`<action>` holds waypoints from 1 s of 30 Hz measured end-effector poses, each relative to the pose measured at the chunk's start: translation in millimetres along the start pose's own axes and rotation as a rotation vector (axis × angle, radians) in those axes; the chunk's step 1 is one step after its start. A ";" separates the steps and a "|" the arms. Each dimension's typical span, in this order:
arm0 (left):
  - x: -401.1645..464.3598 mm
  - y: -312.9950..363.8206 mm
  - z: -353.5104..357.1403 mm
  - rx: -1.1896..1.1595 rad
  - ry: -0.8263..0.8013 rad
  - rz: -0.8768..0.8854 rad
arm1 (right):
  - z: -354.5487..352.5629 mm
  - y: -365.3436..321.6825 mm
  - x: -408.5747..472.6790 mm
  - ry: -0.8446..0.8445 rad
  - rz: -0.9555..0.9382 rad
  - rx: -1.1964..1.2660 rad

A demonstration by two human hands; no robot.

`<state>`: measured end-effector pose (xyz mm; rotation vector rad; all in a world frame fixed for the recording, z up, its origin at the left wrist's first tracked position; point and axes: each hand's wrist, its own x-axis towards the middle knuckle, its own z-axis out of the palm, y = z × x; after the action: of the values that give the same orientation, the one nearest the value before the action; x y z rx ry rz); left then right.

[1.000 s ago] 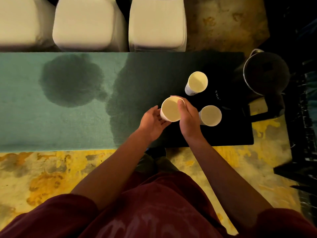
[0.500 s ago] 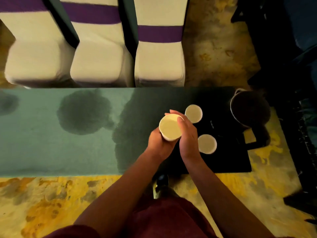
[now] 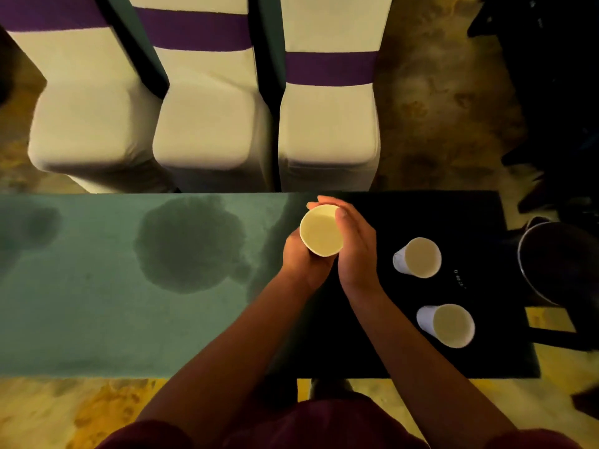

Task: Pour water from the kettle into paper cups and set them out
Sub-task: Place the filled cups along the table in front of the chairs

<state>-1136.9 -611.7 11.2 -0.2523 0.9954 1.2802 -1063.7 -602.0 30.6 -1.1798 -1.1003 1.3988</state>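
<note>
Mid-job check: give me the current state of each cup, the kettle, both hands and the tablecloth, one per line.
held cup: upright, off the table, gripped by both hands; contents unclear.
left hand: wrapped round the held cup's lower side.
right hand: curled round its right side.
far cup: standing on the black mat, untouched.
near cup: standing on the mat, untouched.
kettle: upright at the table's right end, unheld.
tablecloth: dark wet-looking patches.

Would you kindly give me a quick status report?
Left hand and right hand grip one paper cup. Kettle untouched. Nothing in the way.
</note>
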 end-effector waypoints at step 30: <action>69.4 34.6 -72.9 0.049 0.144 -0.390 | 39.3 87.6 64.7 0.070 0.143 -0.387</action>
<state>-1205.2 -601.5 -69.8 -0.4809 1.0383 0.8909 -1117.2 -551.1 -58.6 -1.5980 -1.2949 1.2726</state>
